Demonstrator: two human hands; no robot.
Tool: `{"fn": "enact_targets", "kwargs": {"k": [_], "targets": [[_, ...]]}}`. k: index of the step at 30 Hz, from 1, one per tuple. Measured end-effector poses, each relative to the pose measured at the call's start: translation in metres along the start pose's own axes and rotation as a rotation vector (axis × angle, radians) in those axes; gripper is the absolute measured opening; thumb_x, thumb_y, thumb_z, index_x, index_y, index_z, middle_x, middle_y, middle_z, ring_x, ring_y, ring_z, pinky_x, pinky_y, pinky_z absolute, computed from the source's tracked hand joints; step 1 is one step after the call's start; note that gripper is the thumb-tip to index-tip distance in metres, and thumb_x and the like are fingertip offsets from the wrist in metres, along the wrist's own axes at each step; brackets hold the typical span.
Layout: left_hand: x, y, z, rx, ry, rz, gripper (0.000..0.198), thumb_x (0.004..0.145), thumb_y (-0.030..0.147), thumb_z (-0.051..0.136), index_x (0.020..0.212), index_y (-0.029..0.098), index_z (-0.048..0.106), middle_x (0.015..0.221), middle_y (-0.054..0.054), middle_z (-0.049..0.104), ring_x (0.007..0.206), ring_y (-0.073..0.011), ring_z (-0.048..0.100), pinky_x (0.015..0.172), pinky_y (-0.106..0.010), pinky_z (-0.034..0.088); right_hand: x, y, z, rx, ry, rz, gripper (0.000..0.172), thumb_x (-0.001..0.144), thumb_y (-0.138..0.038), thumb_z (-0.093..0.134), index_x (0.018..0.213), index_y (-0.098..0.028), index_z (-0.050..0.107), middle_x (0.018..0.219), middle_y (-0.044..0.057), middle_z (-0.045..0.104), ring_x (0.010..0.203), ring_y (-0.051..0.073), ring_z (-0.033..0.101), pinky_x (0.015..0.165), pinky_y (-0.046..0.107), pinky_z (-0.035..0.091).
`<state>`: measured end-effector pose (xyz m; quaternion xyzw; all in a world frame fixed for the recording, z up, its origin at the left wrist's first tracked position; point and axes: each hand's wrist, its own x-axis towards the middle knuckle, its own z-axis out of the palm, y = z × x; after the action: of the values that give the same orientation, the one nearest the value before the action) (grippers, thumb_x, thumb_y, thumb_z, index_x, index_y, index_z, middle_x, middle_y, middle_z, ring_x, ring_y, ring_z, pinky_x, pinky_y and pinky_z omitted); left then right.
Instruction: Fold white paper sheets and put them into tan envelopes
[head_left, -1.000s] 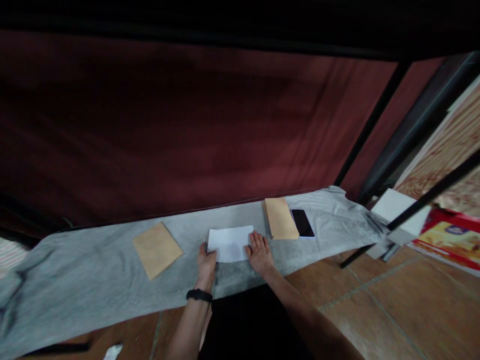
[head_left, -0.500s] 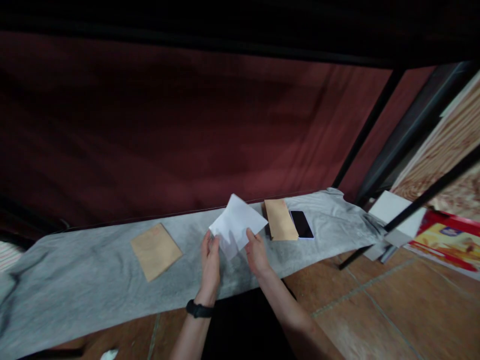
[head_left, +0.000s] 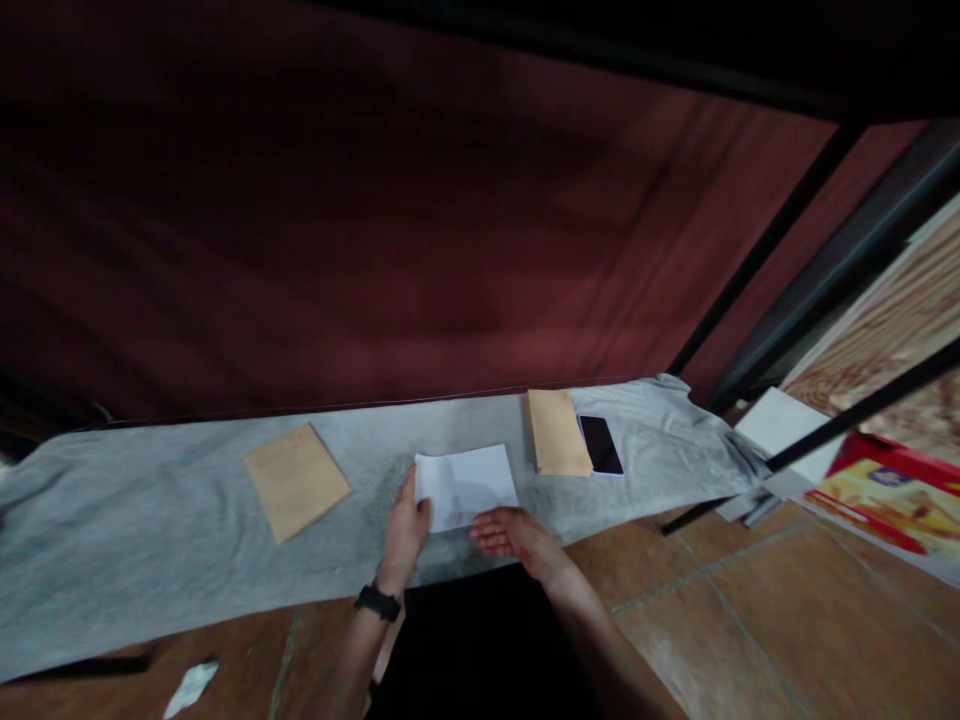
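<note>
A white sheet of paper [head_left: 469, 480], folded to a rectangle, lies at the middle of the grey cloth. My left hand [head_left: 407, 522], with a dark band at its wrist, grips the paper's left edge, thumb on top. At the near right corner is my right hand [head_left: 517, 535], its fingers stretched out and its palm turned sideways. Whether those fingertips touch the paper I cannot tell. One brown envelope [head_left: 298, 480] rests on the left, set at an angle. To the right are more brown envelopes [head_left: 559, 432], apparently stacked, beside a dark-screened phone [head_left: 601, 445].
The grey cloth [head_left: 150, 530] covers a long narrow surface against a dark red panel [head_left: 420, 300]. Black frame bars [head_left: 765, 250] slant at the right. A red and yellow box [head_left: 892, 495] and a white box [head_left: 784, 425] stand there. A crumpled white scrap [head_left: 191, 688] lies on the tiled floor.
The paper has come down from a raised, tilted position to lie flatter, squared to the front edge. My right hand has let go of its right side and opened out near the close edge.
</note>
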<state>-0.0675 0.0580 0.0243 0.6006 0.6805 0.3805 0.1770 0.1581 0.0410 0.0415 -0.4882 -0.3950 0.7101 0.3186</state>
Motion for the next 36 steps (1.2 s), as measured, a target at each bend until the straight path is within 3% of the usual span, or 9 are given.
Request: {"fn": "enact_targets", "kwargs": {"k": [3, 6, 8, 11, 14, 22, 29, 36], "targets": [[-0.003, 0.005, 0.002, 0.267, 0.076, 0.087, 0.062, 0.088, 0.020, 0.047, 0.149, 0.013, 0.039, 0.141, -0.019, 0.053, 0.120, -0.0303, 0.058, 0.101, -0.046, 0.048, 0.017, -0.010, 0.002, -0.308, 0.243, -0.232, 0.034, 0.090, -0.037, 0.052, 0.113, -0.020, 0.070, 0.119, 0.011, 0.071, 0.108, 0.026, 0.067, 0.098, 0.041, 0.049], [-0.001, 0.023, 0.020, 0.451, 0.088, 0.212, 0.054, 0.095, 0.026, 0.042, 0.147, 0.013, 0.042, 0.153, -0.019, 0.040, 0.136, -0.0319, 0.044, 0.108, -0.048, 0.041, 0.042, -0.015, 0.009, -0.810, 0.444, -0.501, 0.046, 0.095, -0.029, 0.044, 0.139, -0.018, 0.055, 0.149, 0.011, 0.050, 0.138, 0.026, 0.045, 0.115, 0.043, 0.033], [0.001, 0.033, 0.038, 0.496, -0.008, 0.284, 0.051, 0.098, 0.030, 0.037, 0.146, 0.014, 0.044, 0.155, -0.016, 0.040, 0.143, -0.0301, 0.036, 0.114, -0.049, 0.035, 0.055, -0.011, 0.013, -1.105, 0.466, -0.565, 0.049, 0.099, -0.028, 0.039, 0.146, -0.017, 0.047, 0.157, 0.011, 0.038, 0.146, 0.026, 0.033, 0.118, 0.047, 0.027], [0.004, 0.035, 0.059, 0.549, -0.142, 0.289, 0.052, 0.100, 0.034, 0.032, 0.146, 0.014, 0.046, 0.155, -0.013, 0.042, 0.146, -0.0279, 0.032, 0.118, -0.049, 0.029, 0.066, 0.002, 0.013, -1.318, 0.434, -0.557, 0.049, 0.101, -0.028, 0.037, 0.150, -0.020, 0.043, 0.159, 0.009, 0.033, 0.148, 0.026, 0.029, 0.119, 0.049, 0.023], [0.005, 0.025, 0.063, 0.577, -0.156, 0.222, 0.057, 0.099, 0.039, 0.031, 0.148, 0.013, 0.042, 0.157, -0.014, 0.039, 0.148, -0.0270, 0.030, 0.120, -0.047, 0.025, 0.071, 0.013, 0.010, -1.325, 0.443, -0.554, 0.050, 0.101, -0.030, 0.039, 0.151, -0.021, 0.040, 0.159, 0.009, 0.031, 0.148, 0.026, 0.027, 0.120, 0.049, 0.020], [0.007, -0.007, 0.031, 0.547, -0.072, 0.098, 0.066, 0.098, 0.046, 0.033, 0.151, 0.008, 0.035, 0.157, -0.018, 0.037, 0.149, -0.0299, 0.027, 0.121, -0.050, 0.022, 0.074, 0.018, 0.009, -1.147, 0.537, -0.516, 0.058, 0.100, -0.038, 0.047, 0.153, -0.017, 0.037, 0.162, 0.013, 0.021, 0.150, 0.031, 0.019, 0.120, 0.054, 0.017], [0.005, -0.006, 0.027, 0.539, -0.050, 0.101, 0.064, 0.098, 0.045, 0.032, 0.151, 0.009, 0.036, 0.156, -0.017, 0.039, 0.149, -0.0290, 0.028, 0.121, -0.049, 0.020, 0.072, 0.016, 0.011, -1.159, 0.552, -0.489, 0.061, 0.099, -0.041, 0.047, 0.153, -0.015, 0.036, 0.163, 0.014, 0.020, 0.150, 0.031, 0.020, 0.121, 0.051, 0.014], [0.001, -0.018, 0.013, 0.579, -0.045, 0.106, 0.060, 0.098, 0.042, 0.033, 0.150, 0.013, 0.039, 0.154, -0.015, 0.043, 0.148, -0.0280, 0.030, 0.121, -0.049, 0.020, 0.055, 0.017, -0.018, -1.175, 0.512, -0.528, 0.056, 0.101, -0.036, 0.038, 0.152, -0.013, 0.037, 0.159, 0.012, 0.030, 0.148, 0.027, 0.028, 0.121, 0.050, 0.018]]}}
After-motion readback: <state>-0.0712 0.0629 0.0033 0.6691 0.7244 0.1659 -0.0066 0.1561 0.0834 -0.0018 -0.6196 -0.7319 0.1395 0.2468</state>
